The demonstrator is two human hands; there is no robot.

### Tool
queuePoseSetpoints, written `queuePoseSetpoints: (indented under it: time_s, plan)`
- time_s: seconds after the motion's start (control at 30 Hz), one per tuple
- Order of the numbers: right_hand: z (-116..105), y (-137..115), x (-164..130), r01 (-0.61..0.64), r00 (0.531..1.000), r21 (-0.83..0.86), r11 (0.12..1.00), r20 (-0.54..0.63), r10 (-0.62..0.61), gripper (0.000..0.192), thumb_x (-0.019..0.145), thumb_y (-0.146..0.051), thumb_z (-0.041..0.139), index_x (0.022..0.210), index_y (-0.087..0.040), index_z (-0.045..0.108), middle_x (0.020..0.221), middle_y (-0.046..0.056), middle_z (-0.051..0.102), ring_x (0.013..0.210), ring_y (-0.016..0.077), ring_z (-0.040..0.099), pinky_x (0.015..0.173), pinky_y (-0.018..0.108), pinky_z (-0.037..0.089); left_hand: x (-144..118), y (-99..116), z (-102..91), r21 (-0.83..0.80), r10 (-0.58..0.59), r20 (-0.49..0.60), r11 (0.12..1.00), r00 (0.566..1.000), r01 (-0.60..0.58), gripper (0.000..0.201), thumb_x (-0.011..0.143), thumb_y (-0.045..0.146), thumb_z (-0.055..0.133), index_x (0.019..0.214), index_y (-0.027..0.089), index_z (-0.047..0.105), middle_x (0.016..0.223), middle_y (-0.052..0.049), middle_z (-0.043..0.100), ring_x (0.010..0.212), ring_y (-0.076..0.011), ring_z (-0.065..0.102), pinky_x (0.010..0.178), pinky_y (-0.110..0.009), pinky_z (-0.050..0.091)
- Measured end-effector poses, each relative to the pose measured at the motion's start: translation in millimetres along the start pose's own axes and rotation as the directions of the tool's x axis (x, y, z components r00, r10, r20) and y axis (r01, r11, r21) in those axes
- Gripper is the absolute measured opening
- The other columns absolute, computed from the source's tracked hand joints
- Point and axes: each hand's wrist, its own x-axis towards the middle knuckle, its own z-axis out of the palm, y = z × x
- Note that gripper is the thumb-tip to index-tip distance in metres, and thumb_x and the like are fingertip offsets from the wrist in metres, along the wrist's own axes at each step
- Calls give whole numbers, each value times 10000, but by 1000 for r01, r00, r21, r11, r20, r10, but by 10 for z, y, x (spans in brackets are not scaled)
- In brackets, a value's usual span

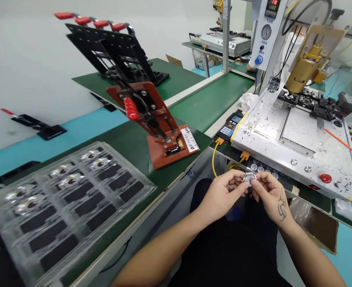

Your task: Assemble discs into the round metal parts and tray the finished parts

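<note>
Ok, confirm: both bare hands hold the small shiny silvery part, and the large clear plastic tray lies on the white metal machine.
Not the white machine: the head view shows the large clear plastic tray on the dark green tabletop. Left hand and right hand do hold the small silvery part.

The small shiny part (249,177) was partly covered by fingertips (255,183). The clear tray (146,185) was blurred and cut off at the bottom; writing on the white label (190,140) was blurred.
</note>
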Motion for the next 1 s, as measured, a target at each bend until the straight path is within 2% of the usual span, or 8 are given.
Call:
queuePoseSetpoints:
  time_s: [0.17, 0.3, 0.6, 1.0]
  plan:
    - [57, -70, -8, 73, 997, -75, 995, 16, -72, 286, 931, -482, 824, 1012, -223, 733, 781, 3, 693, 625, 125, 596, 582, 255, 539, -55, 91, -52, 89, 34, -19, 996, 999, -33, 200, 953, 323, 758, 1070, 163, 735, 913, -51, 748, 792, -166, 699, 744, -290, 602]
    - [78, -81, -8, 99, 994, -72, 993, 57, -95, 248, 949, -459, 810, 1011, -232, 732, 815, 12, 720, 661, 136, 633, 618, 264, 568, -73, 105, -71, 88, 31, -35, 996, 999, -28, 192, 948, 327, 757, 1037, 159, 725, 871, -41, 738, 770, -163, 698, 747, -290, 589]
    - [92, -48, -16, 75, 995, -67, 995, 71, -70, 240, 947, -454, 821, 993, -233, 739, 813, 8, 724, 672, 132, 645, 627, 251, 556, -110, 174, -98, 146, 25, -38, 989, 999, -20, 199, 974, 361, 727, 988, 163, 711, 810, -36, 709, 743, -174, 699, 721, -295, 575]
    - [105, -111, -26, 84, 994, -73, 994, 73, -79, 251, 951, -464, 810, 978, -226, 733, 795, 11, 720, 652, 137, 638, 608, 262, 550, -110, 177, -78, 107, 26, -41, 994, 999, -22, 222, 963, 379, 742, 988, 161, 706, 803, -34, 710, 733, -170, 697, 715, -292, 573]
